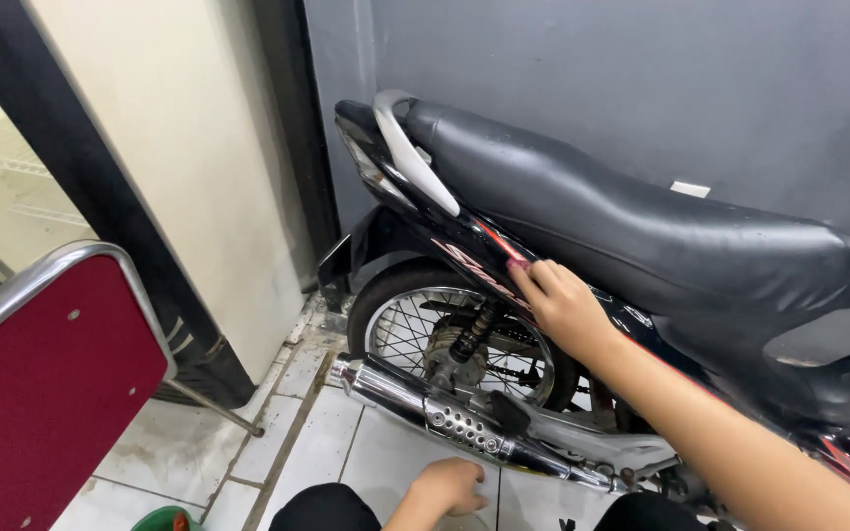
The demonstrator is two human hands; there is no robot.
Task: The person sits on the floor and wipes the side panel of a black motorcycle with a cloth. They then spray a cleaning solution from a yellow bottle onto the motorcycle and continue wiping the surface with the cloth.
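I see the right hand (561, 300) lying flat with fingers together on the black side panel (464, 258) of the motorcycle, under the seat (602, 211). The left hand (452, 487) is loosely curled, holding nothing, low near the chrome exhaust pipe (445, 418).

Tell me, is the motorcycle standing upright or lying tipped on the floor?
Upright. The motorcycle has its seat on top, and its rear wheel stands on the tiled floor. What props it up cannot be seen.
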